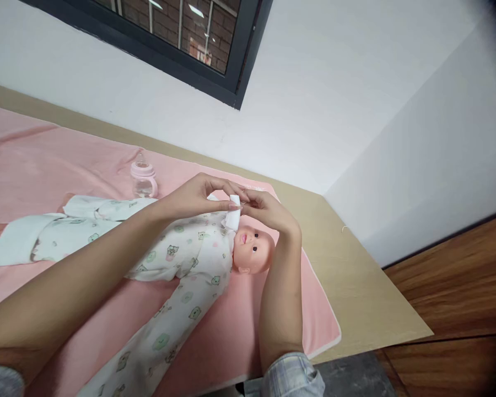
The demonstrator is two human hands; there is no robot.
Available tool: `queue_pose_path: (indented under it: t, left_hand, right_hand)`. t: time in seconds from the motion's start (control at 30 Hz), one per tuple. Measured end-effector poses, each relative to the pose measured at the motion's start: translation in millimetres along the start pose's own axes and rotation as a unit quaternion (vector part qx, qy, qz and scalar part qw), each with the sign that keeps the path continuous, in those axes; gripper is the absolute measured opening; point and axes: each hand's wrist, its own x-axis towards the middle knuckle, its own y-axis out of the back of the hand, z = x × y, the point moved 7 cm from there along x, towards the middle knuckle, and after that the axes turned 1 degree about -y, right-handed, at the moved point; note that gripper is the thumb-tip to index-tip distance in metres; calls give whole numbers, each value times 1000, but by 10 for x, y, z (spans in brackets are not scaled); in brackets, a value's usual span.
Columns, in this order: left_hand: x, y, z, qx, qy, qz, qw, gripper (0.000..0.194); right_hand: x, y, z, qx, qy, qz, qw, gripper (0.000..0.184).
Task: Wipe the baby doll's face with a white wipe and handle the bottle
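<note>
- Two plaid cuffs (291, 375), nearest the viewer: the ends of my sleeves, one at each lower side, with my bare forearms reaching forward from them.
- Pink blanket (227, 342): spread beneath the doll, its pale edge showing near my right forearm.
- Doll (252, 251): lying face up on the blanket, head between my forearms, feet toward the left; one sleeve of its printed top (209, 253) extends to the lower edge, and my left forearm crosses above its body.
- Left grip (196, 196): thumb and fingers pinching a white flap (232, 215) at the doll's collar.
- Right grip (268, 210): fingertips drawn together just beside that flap; I cannot tell whether cloth lies between them.
- Baby bottle (144, 179): upright on the blanket, beyond the doll's body, with pink collar and handle.
- Table (334, 237): pale wood, bare along its far side and right end.
- White wall (297, 116): behind the table, holding a dark window frame (231, 88); bars and brickwork show through the glass.
</note>
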Motion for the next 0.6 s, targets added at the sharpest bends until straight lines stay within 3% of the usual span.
queue_pose_path:
  t: [0.17, 0.27, 0.43, 0.6]
  left_hand:
    - [-10, 51, 76, 9, -8, 36, 999, 13]
    - [-16, 25, 22, 40, 31, -1, 999, 18]
    - [-62, -211, -179, 123, 92, -146, 977, 29]
    - [-91, -454, -309, 164, 108, -197, 961, 26]
  right_hand:
    - [-24, 45, 63, 34, 5, -31, 999, 25]
    - [-56, 206, 250, 83, -4, -7, 997, 33]
    - [-54, 459, 980, 206, -64, 70, 974, 44]
    - [-68, 336, 1759, 310, -140, 104, 934, 42]
